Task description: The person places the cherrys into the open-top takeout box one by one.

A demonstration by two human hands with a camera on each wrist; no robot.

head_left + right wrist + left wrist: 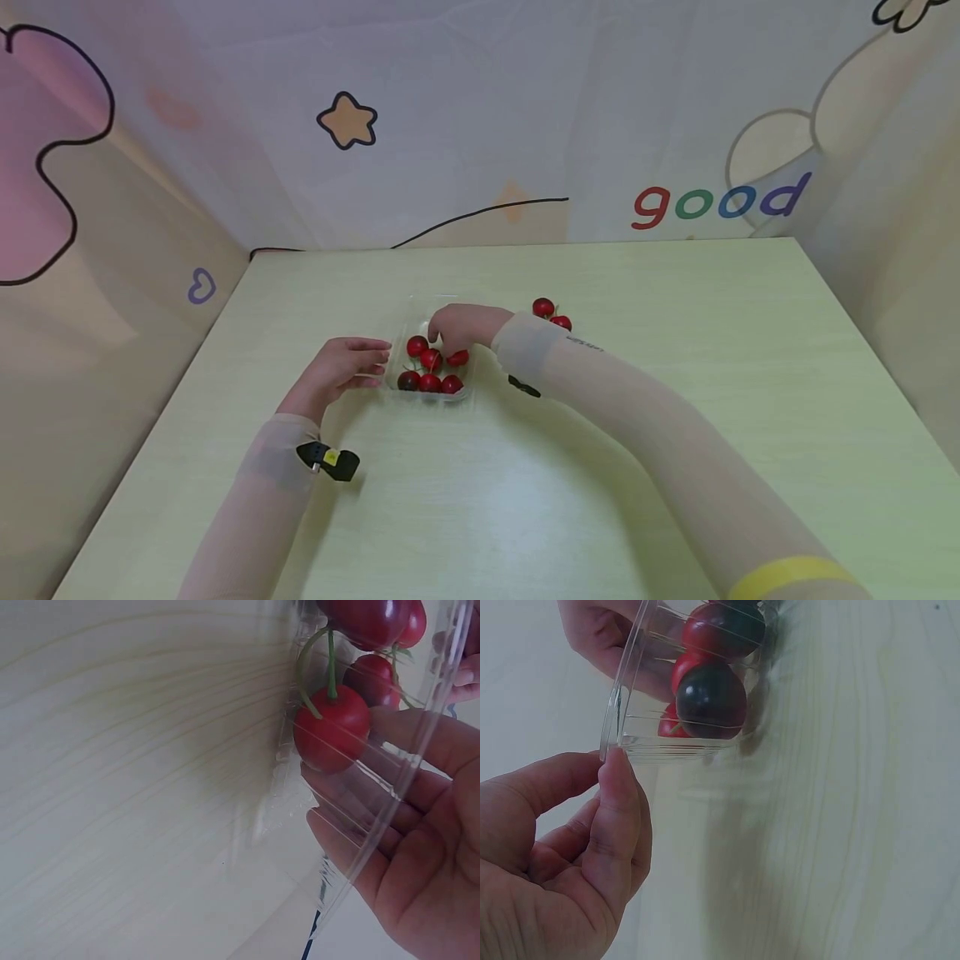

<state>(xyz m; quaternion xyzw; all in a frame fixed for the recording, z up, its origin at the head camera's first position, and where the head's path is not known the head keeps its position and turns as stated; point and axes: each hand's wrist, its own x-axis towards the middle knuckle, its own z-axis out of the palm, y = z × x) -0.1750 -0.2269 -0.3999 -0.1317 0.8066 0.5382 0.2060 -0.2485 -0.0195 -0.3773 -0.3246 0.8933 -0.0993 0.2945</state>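
Observation:
A clear plastic box [392,385] stands on the table with several red cherries [430,383] inside, some dark. My left hand [347,367] is at its left side. In the left wrist view the left thumb and a finger pinch the rim of the box [613,712]. My right hand [465,325] reaches down into the box. In the right wrist view, its thumb and fingertips lie around a bright red cherry [334,729] with a green stem, seen through the clear wall. Other cherries [371,679] lie beside it.
Outside the box, two more cherries [543,307] lie on the pale wooden table [675,333], just beyond the right wrist. A printed cloth backdrop [480,125] rises behind the table and on both sides.

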